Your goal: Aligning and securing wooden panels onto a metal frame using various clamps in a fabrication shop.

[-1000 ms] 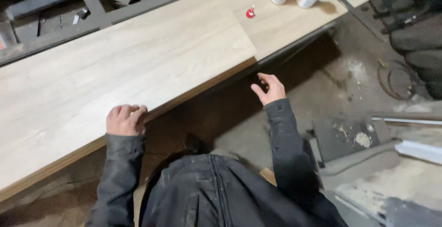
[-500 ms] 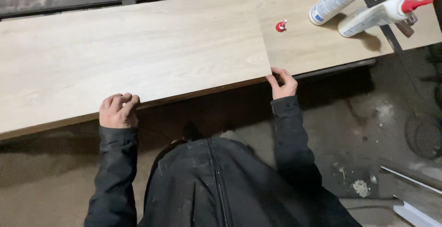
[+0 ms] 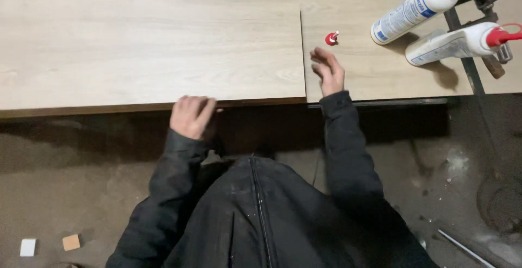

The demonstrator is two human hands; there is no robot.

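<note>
A long light wood-grain board (image 3: 147, 45) lies across the bench, butted against a second board (image 3: 380, 67) on its right. My left hand (image 3: 190, 116) rests on the near edge of the long board, fingers curled over it. Past the seam, my right hand (image 3: 328, 71) hovers open above the second board and holds nothing. A small red cap (image 3: 331, 38) lies just beyond its fingertips. Both arms wear dark jacket sleeves.
Two white glue bottles lie on the right board: one with a white tip (image 3: 416, 8), one with a red nozzle (image 3: 459, 42). A metal clamp bar (image 3: 467, 72) crosses the right end. On the dirty floor lie two small blocks (image 3: 70, 242) and a metal rod (image 3: 465, 249).
My right hand has left the board's near edge and risen over the right board toward the red cap. My left hand has shifted right along the edge. The camera view has moved closer.
</note>
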